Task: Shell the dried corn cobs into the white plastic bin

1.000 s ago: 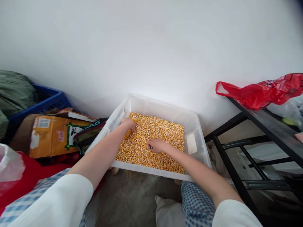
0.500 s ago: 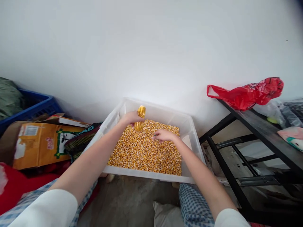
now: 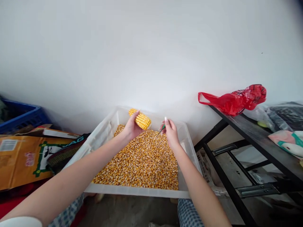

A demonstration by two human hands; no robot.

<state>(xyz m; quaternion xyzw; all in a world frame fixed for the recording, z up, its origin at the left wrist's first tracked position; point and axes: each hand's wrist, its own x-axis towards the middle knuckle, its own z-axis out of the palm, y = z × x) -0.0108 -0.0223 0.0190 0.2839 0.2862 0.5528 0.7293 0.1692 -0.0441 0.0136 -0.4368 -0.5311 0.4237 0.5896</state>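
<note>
My left hand [image 3: 133, 128] is wrapped round a yellow corn cob [image 3: 140, 119], which tilts with its right end lower. To its right, my right hand [image 3: 169, 130] pinches a small screwdriver [image 3: 162, 128] with a green handle and a thin dark shaft. The shaft points down and left, apart from the cob. Both hands are above the far part of a translucent plastic bin [image 3: 137, 189]. Loose corn kernels [image 3: 142, 164] fill much of the bin. Which shape the tool's tip has is too small to tell.
A black metal frame [image 3: 236, 127] with a red plastic bag [image 3: 234, 100] on top stands at the right. Left are a blue crate [image 3: 21, 118], an orange cardboard box [image 3: 21, 160] and a dark mesh bag [image 3: 60, 156]. A white wall [image 3: 142, 53] rises behind the bin.
The cob has turned from upright to a slant, its right end toward my right hand. My right hand has risen from the kernels, and the screwdriver now shows. The view has shifted slightly.
</note>
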